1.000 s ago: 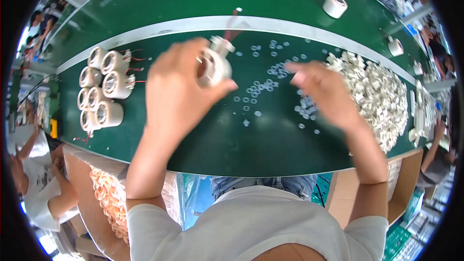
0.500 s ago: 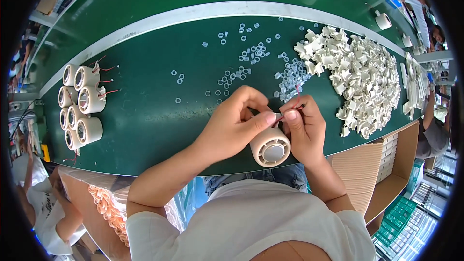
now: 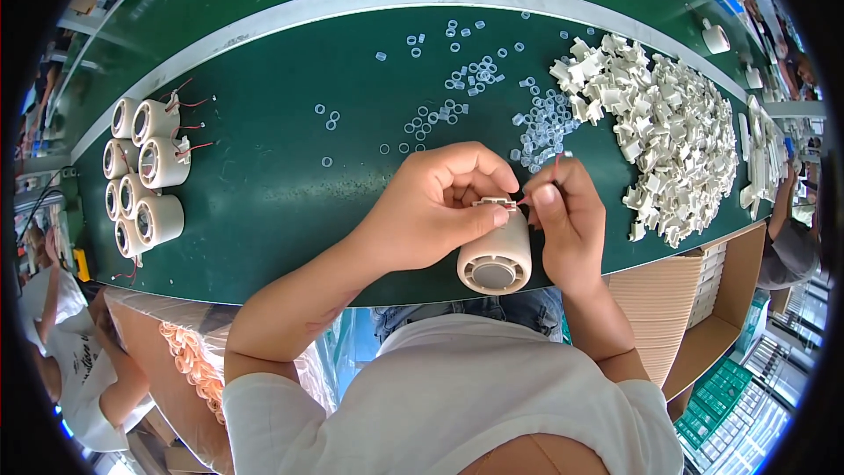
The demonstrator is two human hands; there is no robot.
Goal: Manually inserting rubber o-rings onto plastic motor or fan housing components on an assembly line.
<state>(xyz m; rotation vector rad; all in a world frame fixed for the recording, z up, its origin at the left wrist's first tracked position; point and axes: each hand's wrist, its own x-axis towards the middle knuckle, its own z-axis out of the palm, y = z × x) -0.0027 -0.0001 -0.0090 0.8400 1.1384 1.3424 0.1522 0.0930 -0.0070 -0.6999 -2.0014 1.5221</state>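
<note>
A cream cylindrical housing (image 3: 498, 255) lies at the near table edge, its round slotted end toward me. My left hand (image 3: 431, 211) is closed, thumb and fingers pinching a small white plastic piece (image 3: 494, 201) at the housing's far end. Close by on the right, my right hand (image 3: 570, 229) pinches a thin red wire (image 3: 525, 200) that runs from that piece. The wire's free end, with a small pale tip, rises above the right fingers. Part of the white piece is hidden by the left thumb.
Clear short tube rings (image 3: 545, 123) lie scattered beyond my hands. A large heap of white plastic pieces (image 3: 677, 141) covers the right side. Several cream housings with red wires (image 3: 160, 218) stand at the left. A pale rail (image 3: 352, 2) crosses behind; cardboard boxes (image 3: 716, 317) sit below right.
The left thumb and fingers now hold the white piece against the housing's far end. My right hand has shifted slightly right and pulls the wire away from it. The view has shifted a little.
</note>
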